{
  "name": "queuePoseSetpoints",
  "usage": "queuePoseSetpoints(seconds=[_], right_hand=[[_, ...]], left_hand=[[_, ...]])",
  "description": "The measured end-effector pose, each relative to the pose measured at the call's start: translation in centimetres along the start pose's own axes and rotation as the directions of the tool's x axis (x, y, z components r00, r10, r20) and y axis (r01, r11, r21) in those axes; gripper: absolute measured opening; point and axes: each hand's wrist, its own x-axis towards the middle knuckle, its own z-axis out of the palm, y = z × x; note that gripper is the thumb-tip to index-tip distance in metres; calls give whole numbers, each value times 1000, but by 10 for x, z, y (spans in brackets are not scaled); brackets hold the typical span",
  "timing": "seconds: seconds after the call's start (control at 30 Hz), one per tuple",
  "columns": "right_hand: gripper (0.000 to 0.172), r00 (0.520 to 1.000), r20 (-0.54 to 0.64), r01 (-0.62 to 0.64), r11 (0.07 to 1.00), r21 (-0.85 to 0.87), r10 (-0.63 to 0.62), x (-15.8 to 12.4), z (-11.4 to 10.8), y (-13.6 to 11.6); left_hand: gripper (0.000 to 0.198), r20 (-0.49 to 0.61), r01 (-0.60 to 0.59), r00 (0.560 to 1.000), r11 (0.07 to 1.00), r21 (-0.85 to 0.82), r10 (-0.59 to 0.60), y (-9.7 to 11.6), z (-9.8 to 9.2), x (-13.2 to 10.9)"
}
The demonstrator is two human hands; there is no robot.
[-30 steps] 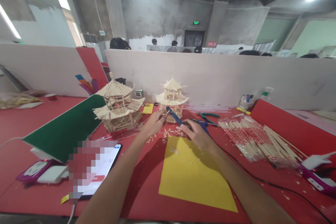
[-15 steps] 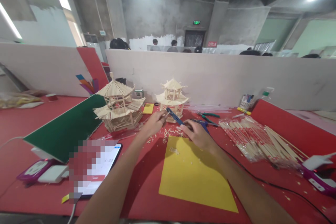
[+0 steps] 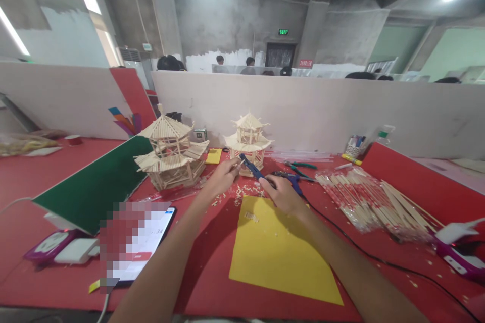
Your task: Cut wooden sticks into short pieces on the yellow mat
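Right hand [image 3: 283, 193] clamped on blue tool [image 3: 251, 167]; left hand [image 3: 225, 176] clamped on small stick [image 3: 241, 162] at its tip; both, from here, before smaller pagoda [image 3: 250, 135], toward far edge of tabletop [image 3: 208, 282]

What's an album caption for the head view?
Right hand grips blue tool, left hand near its tip, two stick pagodas nearby.

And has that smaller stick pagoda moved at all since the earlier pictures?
No. The smaller stick pagoda stands at the same spot along the pale partition behind it, with no visible shift left or right.
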Motion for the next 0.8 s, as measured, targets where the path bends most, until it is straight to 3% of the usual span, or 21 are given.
queuePoseSetpoints(seconds=[0.3,0.4,0.47,0.53,0.63,0.7,0.8], right_hand=[[43,999,24,-29,995,91,27,4,-6,9],[45,981,154,-147,971,188,118,3,-9,11],[47,924,305,-315,911,266,230,3,-9,14],[51,830,458,-489,811,321,319,4,-8,17],[57,699,622,-662,649,375,353,4,-6,24],[58,653,676,-715,572,403,340,3,-7,28],[59,631,719,-733,526,431,292,2,-11,29]], left_hand=[[25,-24,-30,999,997,-70,29,2,-5,2],[25,-97,-12,995,998,-60,6,5,-8,0],[23,-136,4,991,999,-43,-9,6,-11,0],[22,-148,14,989,1000,8,-12,6,-13,-1],[25,-130,35,991,991,127,-18,3,-13,-1],[27,-89,54,995,983,177,-38,-1,-11,0],[26,5,42,999,979,201,-43,-7,-6,0]])
